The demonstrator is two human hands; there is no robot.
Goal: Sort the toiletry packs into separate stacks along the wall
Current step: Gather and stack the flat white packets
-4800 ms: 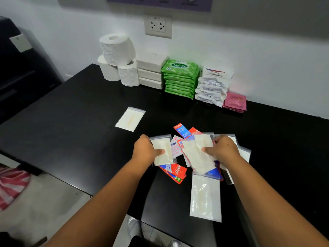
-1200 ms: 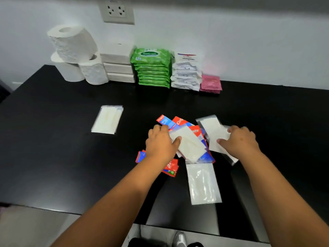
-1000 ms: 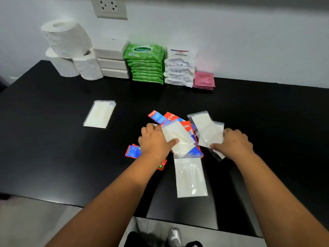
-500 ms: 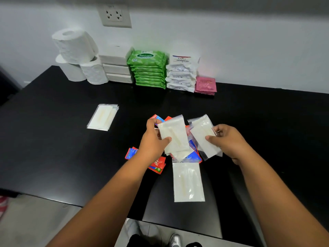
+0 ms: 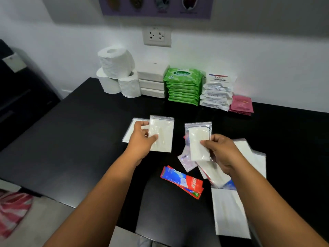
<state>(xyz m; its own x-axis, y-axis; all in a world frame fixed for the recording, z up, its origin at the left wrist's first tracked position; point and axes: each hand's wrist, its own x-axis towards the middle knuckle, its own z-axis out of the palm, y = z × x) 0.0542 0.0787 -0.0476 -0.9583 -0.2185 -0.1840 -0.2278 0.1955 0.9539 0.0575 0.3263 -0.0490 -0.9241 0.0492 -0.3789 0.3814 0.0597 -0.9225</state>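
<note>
Now one clear pouch [image 5: 162,134] pinched in the left hand [image 5: 142,139], another pouch [image 5: 198,139] in the right hand [image 5: 221,151], seemingly above the pile [image 5: 210,168].

— What stands behind the black counter [image 5: 80,136]?
— A white wall [image 5: 258,59] with a double socket [image 5: 156,36] and a purple poster [image 5: 156,6] above it, its top cut off.
— And to the left?
— A dark cabinet [image 5: 21,97] with a pale tag; below, a grey floor [image 5: 44,220] with red-and-white striped cloth [image 5: 12,211].

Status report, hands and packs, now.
Left hand holds clear zip pouch above side pile. Right hand pinches second pouch. Unsorted heap remains; nothing blocking.
</note>
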